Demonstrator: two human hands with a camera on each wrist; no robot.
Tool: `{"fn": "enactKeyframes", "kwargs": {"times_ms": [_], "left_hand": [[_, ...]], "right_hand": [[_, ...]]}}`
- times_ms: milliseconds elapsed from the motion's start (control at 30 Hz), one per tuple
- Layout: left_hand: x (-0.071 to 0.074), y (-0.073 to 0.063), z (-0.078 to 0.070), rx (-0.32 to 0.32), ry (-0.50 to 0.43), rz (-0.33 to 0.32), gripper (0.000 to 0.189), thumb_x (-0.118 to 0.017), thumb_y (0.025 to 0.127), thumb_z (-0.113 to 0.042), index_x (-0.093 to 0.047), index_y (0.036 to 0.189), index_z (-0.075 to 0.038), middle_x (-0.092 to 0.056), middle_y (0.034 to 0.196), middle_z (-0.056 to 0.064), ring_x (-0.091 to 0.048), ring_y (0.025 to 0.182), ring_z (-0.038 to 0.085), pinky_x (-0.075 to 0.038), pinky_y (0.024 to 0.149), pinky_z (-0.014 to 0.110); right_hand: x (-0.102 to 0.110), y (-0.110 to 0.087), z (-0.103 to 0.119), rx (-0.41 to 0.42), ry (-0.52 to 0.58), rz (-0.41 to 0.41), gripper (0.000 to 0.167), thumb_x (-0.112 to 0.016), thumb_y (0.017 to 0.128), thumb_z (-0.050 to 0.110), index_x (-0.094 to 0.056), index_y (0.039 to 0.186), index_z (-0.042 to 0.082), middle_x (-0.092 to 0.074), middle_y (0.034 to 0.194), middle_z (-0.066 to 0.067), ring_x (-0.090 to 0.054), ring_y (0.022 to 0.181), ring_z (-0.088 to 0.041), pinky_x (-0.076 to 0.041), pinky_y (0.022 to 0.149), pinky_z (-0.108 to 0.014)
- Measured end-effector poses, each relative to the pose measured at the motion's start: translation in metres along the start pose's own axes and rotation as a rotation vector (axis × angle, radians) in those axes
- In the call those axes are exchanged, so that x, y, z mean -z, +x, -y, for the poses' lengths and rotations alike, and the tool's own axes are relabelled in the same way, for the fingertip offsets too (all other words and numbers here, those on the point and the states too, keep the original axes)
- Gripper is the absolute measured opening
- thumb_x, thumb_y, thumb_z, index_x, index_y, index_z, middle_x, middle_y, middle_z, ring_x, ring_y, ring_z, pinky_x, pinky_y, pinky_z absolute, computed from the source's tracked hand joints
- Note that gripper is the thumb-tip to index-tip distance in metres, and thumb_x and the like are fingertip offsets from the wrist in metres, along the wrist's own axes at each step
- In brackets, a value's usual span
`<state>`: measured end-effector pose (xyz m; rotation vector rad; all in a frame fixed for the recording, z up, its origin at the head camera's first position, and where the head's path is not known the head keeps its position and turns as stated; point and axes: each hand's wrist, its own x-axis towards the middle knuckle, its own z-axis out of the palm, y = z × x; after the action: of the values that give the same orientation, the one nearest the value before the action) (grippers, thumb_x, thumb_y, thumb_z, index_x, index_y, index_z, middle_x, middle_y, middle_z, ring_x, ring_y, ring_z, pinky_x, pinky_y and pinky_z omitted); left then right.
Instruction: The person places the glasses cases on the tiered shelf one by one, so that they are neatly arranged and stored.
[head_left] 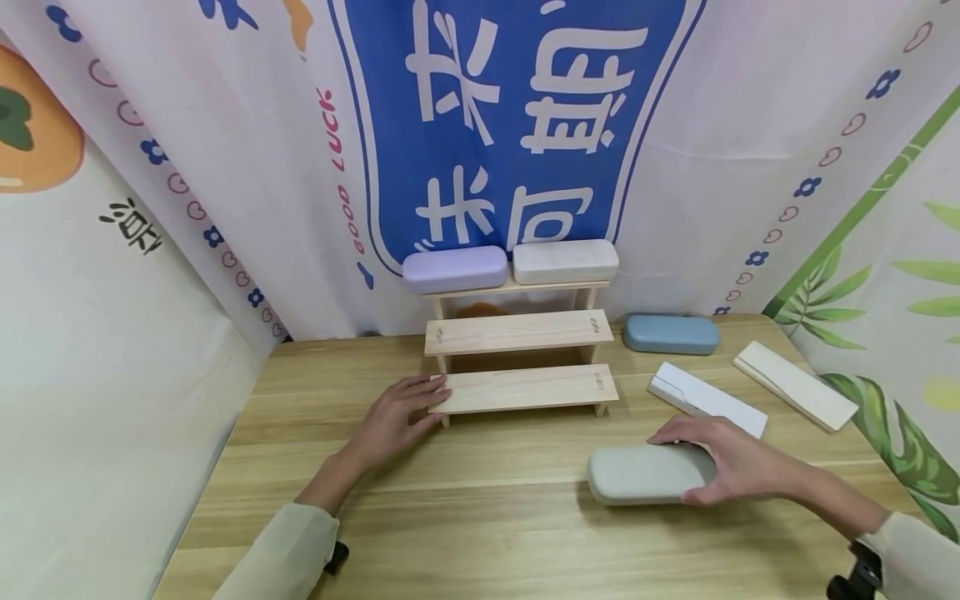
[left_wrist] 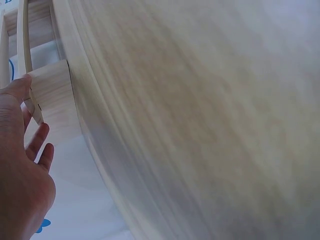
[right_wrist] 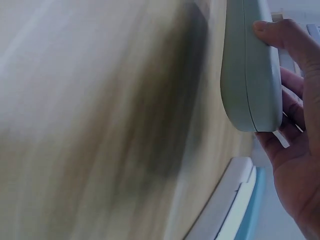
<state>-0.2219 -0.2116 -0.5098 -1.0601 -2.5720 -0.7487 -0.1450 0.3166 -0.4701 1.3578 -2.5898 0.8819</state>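
Observation:
A grey-green glasses case (head_left: pixel 647 475) is gripped across its right end by my right hand (head_left: pixel 738 458), thumb on the near side and fingers on the far side. In the right wrist view the case (right_wrist: pixel 252 75) hangs a little above the table, its shadow beneath it. My left hand (head_left: pixel 397 414) touches the left end of the lowest step of a three-tier wooden stand (head_left: pixel 525 390). In the left wrist view, thumb and fingers of the left hand (left_wrist: pixel 22 165) lie about the step's end (left_wrist: pixel 34 106). A lilac case (head_left: pixel 455 269) and a speckled white case (head_left: pixel 566 262) sit on the top tier.
Right of the stand, a blue case (head_left: pixel 671 334) lies at the table's back. Nearer lie a white flat case (head_left: pixel 708 400) and a cream flat case (head_left: pixel 795 385), both slanted. A printed curtain (head_left: pixel 712 167) hangs behind the wooden table (head_left: pixel 480 533).

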Motion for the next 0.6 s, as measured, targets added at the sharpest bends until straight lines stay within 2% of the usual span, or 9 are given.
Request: {"fn": "enactKeyframes", "kwargs": {"times_ms": [367,600], "left_hand": [[0.001,0.001,-0.002,0.01,0.004,0.011,0.044,-0.08,0.096,-0.015,-0.071,0.139,-0.01,-0.061,0.152,0.011,-0.058,0.139,0.038,-0.042,0.118,0.06],[0.001,0.0,-0.002,0.004,0.004,-0.002,0.045,-0.082,0.094,-0.012,-0.072,0.138,-0.009,-0.061,0.151,0.012,-0.059,0.137,0.04,-0.043,0.116,0.062]], "right_hand": [[0.009,0.023,-0.002,-0.05,-0.02,0.0,0.066,-0.096,0.069,0.031,-0.071,0.129,0.023,-0.073,0.123,0.005,-0.067,0.107,-0.009,-0.056,0.08,-0.026],[0.011,0.037,-0.006,-0.024,-0.048,-0.026,0.065,-0.097,0.068,0.033,-0.072,0.128,0.022,-0.073,0.12,0.007,-0.067,0.108,-0.012,-0.056,0.081,-0.027]]}}
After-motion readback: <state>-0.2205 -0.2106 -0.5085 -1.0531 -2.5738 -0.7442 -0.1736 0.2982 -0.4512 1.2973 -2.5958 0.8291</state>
